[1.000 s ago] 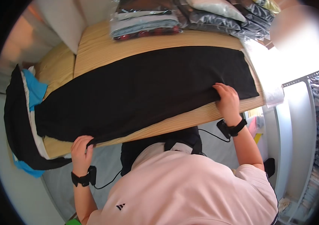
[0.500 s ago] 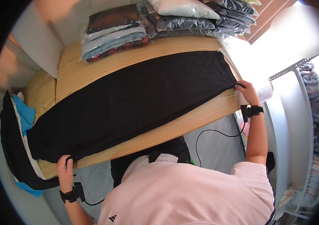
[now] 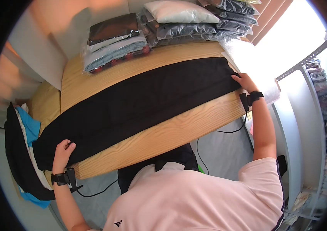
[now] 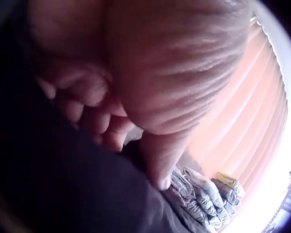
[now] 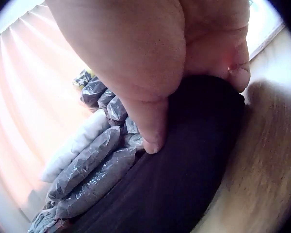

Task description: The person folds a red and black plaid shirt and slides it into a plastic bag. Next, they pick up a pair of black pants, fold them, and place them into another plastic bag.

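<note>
A long black cloth [image 3: 132, 100] lies folded lengthwise across the wooden table. The left hand [image 3: 62, 154] pinches its near edge at the left end, thumb and curled fingers around the fabric; in the left wrist view the dark cloth [image 4: 87, 189] covers part of the fingers of that hand [image 4: 155, 77]. At the far right end, the right hand [image 3: 246, 82] grips the corner. The right wrist view shows the thumb of this hand [image 5: 145, 63] on top of the black cloth [image 5: 184, 160], with some fingers hidden behind it.
Bagged folded clothes [image 3: 115, 42] and more bagged packs [image 3: 186, 30] stand along the table's back. Black, white and blue fabric [image 3: 21, 142] hangs over the left end. Bare wood [image 3: 152, 142] shows along the table's front edge [image 3: 140, 163]. A filled shelf [image 3: 325, 111] stands at right.
The right hand has gone from the cloth's near edge to its right corner and grips it. Both hands have since moved away from the body, drawing the near edge back and baring more wood.
</note>
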{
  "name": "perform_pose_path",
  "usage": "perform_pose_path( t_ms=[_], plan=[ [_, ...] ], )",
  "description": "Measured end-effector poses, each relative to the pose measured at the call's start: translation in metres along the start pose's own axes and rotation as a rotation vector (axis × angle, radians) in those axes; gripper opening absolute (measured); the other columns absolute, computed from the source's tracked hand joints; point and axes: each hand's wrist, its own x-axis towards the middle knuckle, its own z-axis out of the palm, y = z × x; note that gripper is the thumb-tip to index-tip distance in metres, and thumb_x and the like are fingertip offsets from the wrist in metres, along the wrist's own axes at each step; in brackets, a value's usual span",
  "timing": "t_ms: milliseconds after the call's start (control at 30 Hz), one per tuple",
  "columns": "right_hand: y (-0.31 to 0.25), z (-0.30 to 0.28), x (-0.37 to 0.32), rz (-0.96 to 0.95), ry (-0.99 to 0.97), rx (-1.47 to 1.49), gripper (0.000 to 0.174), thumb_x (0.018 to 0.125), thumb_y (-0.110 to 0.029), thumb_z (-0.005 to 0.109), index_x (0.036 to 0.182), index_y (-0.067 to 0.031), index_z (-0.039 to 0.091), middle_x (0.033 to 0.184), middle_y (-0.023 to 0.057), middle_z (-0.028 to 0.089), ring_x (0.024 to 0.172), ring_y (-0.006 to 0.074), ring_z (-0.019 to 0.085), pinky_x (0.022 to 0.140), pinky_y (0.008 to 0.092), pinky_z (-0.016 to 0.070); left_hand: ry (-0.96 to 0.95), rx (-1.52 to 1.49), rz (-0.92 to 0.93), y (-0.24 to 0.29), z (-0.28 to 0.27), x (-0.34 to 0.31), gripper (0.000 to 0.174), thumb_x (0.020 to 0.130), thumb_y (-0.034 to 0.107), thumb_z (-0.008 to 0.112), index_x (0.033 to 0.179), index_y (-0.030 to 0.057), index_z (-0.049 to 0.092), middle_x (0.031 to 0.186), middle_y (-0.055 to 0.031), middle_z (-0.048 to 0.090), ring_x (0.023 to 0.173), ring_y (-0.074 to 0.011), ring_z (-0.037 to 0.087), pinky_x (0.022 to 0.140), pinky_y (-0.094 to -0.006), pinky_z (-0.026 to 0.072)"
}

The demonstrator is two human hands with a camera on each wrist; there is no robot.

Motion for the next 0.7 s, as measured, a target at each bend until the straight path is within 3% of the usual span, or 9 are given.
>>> perform_pose_path(
  t_ms=[100,133,167,233,267,367,433,600,700],
  plan=[
    [0.018,0.003,0.013,-0.053,0.023,0.07,0.044,0.089,-0.037,0.061,0.097,0.0056,0.065,0.081,0.0055,0.064,0.075,0.0147,0.056,0.073,0.03,0.0444,-0.102,-0.05,-0.054,-0.004,-0.004,-0.006,0.022,0.088,0.018,0.063,0.088,-0.0033,0.056,0.073,0.0033,0.05,0.07,-0.0084,0.047,0.062,-0.024,0.04],
    [0.027,0.005,0.019,-0.139,0.071,0.052,0.049,0.087,-0.043,0.061,0.091,0.0063,0.065,0.072,0.0065,0.061,0.067,0.0157,0.054,0.066,0.0319,0.0431,0.012,-0.071,0.012,-0.016,0.001,-0.005,0.024,0.089,0.019,0.062,0.094,-0.0038,0.055,0.077,0.0021,0.051,0.072,-0.0078,0.047,0.062,-0.023,0.0399],
    [0.017,0.0,0.012,-0.093,0.032,0.042,0.05,0.088,-0.043,0.06,0.091,0.0067,0.065,0.071,0.0063,0.061,0.066,0.0151,0.053,0.065,0.0325,0.0428,0.133,-0.083,0.068,-0.027,0.001,-0.007,0.027,0.09,0.02,0.061,0.101,-0.0043,0.055,0.08,0.0009,0.052,0.074,-0.0073,0.047,0.062,-0.022,0.0399],
    [0.026,0.002,0.019,-0.144,0.024,0.051,0.048,0.088,-0.042,0.06,0.086,0.005,0.065,0.07,0.0057,0.061,0.066,0.0137,0.051,0.064,0.0333,0.0423,0.206,-0.148,0.003,-0.012,0.003,-0.005,0.031,0.092,0.022,0.058,0.108,-0.0039,0.052,0.084,0.0002,0.053,0.076,-0.0093,0.048,0.064,-0.0241,0.041],
    [0.013,0.002,0.008,-0.134,0.041,0.103,0.046,0.088,-0.042,0.059,0.085,0.0043,0.065,0.07,0.0055,0.06,0.065,0.013,0.05,0.064,0.0328,0.0425,0.136,-0.14,-0.055,-0.004,-0.001,-0.001,0.03,0.093,0.024,0.056,0.107,-0.0019,0.053,0.082,-0.0014,0.054,0.075,-0.0133,0.049,0.066,-0.0294,0.043],
    [0.026,0.003,0.022,-0.173,0.026,0.045,0.046,0.09,-0.04,0.058,0.088,0.0061,0.063,0.071,0.0064,0.06,0.069,0.0138,0.05,0.069,0.033,0.0436,0.287,0.12,0.198,-0.014,0.006,0.017,0.027,0.089,0.027,0.06,0.098,0.001,0.057,0.08,-0.0161,0.058,0.071,-0.0262,0.057,0.065,-0.0334,0.0456],
    [0.022,-0.001,0.021,-0.188,0.023,-0.056,0.045,0.091,-0.037,0.056,0.09,0.0076,0.062,0.075,0.0102,0.063,0.071,0.0144,0.053,0.07,0.033,0.0447,0.187,0.193,0.075,-0.014,0.005,0.022,0.029,0.087,0.028,0.062,0.094,0.0004,0.059,0.079,-0.017,0.061,0.071,-0.0297,0.059,0.064,-0.0355,0.0468],
    [0.044,-0.001,0.044,-0.185,-0.013,-0.06,0.044,0.092,-0.036,0.056,0.089,0.0081,0.061,0.074,0.0085,0.061,0.07,0.0135,0.051,0.068,0.032,0.0432,0.058,0.12,-0.083,-0.003,-0.004,0.01,0.029,0.083,0.028,0.068,0.086,0.0004,0.062,0.075,-0.0124,0.063,0.069,-0.0217,0.06,0.062,-0.0326,0.0472],
    [0.051,0.0,0.049,-0.199,-0.013,-0.058,0.044,0.092,-0.036,0.056,0.084,0.007,0.06,0.07,0.0053,0.056,0.067,0.0134,0.047,0.065,0.0312,0.0413,0.018,0.039,-0.028,-0.018,-0.017,-0.007,0.03,0.078,0.028,0.073,0.087,0.0012,0.063,0.075,-0.0085,0.064,0.069,-0.0177,0.06,0.063,-0.0308,0.0479]
  ],
)
